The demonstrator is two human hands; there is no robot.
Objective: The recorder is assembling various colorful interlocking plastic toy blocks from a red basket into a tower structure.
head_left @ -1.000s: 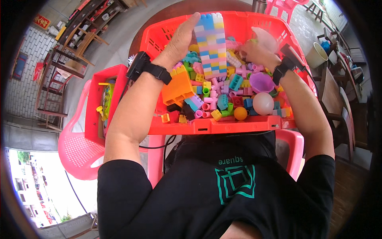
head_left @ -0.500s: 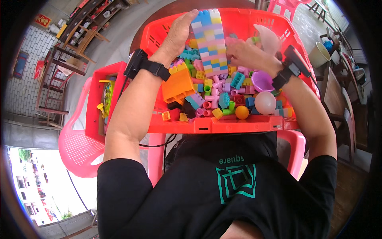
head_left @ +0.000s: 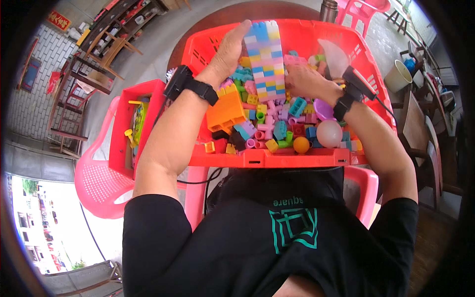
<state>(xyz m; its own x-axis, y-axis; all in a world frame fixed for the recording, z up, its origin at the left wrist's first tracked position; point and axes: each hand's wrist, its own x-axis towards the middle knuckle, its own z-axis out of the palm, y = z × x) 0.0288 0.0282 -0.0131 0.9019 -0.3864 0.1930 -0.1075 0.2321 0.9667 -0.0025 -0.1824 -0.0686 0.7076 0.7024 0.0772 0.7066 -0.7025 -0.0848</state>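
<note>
A tall, flat tower of multicoloured building blocks [head_left: 265, 59] leans upright over the red plastic crate [head_left: 255, 157]. My left hand [head_left: 228, 55] grips its upper left side, thumb near the top and the other fingers hidden behind it. My right hand [head_left: 308, 80] is closed, its curled fingertips against the tower's lower right edge. Whatever those fingers may hold is hidden. Loose pieces fill the crate below: an orange block [head_left: 225, 110], a purple bowl [head_left: 324, 110], a whitish ball [head_left: 329, 133] and a small orange ball [head_left: 301, 144].
A smaller red box [head_left: 118, 143] with toys stands at the left on a pink chair [head_left: 101, 185]. Behind the crate are a round brown table [head_left: 213, 20] and a metal flask [head_left: 328, 11]. Both wrists wear black straps with devices; a cable hangs from each.
The view has shifted a little, so the crate and tower sit slightly lower in the picture. My right hand has moved slightly down along the tower's edge. My left hand keeps its grip.
</note>
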